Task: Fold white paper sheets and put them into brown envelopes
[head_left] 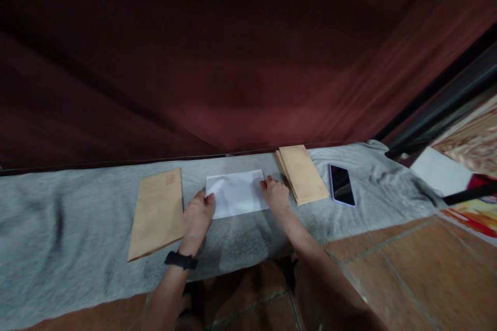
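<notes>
A white sheet of paper (235,194), seemingly folded, lies on the grey cloth in front of me. Its left edge is gripped by my left hand (199,212), with the thumb on top; a dark band circles that wrist. At the opposite edge, my right hand (276,194) has its fingers curled on the paper, closed. Left of the paper lies a brown envelope (157,212), its lower right corner close to my left wrist. Just beyond my right hand sits a small stack of brown envelopes (303,173).
A phone (342,185) in a light purple case lies right of the stack. The grey cloth (77,227) covers a long narrow surface. Behind it hangs a dark red curtain (233,77). Brown floor tiles (430,264) show below, and a colourful printed item (477,217) stands at the right.
</notes>
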Motion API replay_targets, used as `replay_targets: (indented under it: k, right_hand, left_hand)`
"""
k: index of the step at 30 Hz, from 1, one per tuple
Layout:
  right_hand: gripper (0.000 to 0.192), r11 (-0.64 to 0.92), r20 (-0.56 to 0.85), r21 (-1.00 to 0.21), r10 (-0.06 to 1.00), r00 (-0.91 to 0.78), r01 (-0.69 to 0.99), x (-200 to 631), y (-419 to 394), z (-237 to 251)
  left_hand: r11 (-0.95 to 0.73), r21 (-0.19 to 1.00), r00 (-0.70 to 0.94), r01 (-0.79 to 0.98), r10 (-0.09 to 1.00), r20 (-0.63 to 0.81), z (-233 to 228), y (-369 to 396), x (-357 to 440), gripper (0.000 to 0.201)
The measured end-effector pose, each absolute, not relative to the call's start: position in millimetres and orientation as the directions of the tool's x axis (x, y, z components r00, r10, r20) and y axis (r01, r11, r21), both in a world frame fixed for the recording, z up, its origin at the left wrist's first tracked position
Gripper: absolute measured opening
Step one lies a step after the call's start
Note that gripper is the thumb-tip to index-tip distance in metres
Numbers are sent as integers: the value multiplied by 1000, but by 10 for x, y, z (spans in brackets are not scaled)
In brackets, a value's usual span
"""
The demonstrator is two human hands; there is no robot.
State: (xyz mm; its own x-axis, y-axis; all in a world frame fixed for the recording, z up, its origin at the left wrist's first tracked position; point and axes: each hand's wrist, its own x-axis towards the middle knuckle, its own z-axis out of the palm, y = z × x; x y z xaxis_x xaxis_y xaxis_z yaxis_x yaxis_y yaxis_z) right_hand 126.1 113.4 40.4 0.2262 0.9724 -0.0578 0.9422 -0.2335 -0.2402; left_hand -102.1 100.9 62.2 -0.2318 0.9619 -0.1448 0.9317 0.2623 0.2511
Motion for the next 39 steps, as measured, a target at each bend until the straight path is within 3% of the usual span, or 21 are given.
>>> replay_targets:
  k: [6,12,15,24,33,35,39]
  right_hand:
    - [32,-158,82,-285,979,188,945,1186,1121,450]
    - [37,237,236,-462,962,-138,855,945,1093,384]
    - [44,332,247,-446,938,-242,831,852,1040,270]
    - [50,354,247,-291,925,-288,889,835,973,33]
    - [51,326,280,-226,924,-260,918,798,937,-47]
    - [51,320,282,-219,925,-254,922,793,932,-54]
    - [52,309,277,-207,928,-248,928,783,924,-53]
  left_hand:
    - [259,257,-221,931,961,-168,587,1049,-1047,37]
    - [264,233,-221,936,956,-193,598,1054,-1043,37]
    - [249,243,-210,937,962,-177,601,1042,-1037,37]
    - [257,217,-225,942,961,-161,592,1028,-999,37]
    - [238,163,-227,957,970,-85,546,984,-971,36]
    - [237,154,-236,959,971,-27,559,959,-963,35]
    - [92,164,-131,982,960,246,502,956,-905,36]
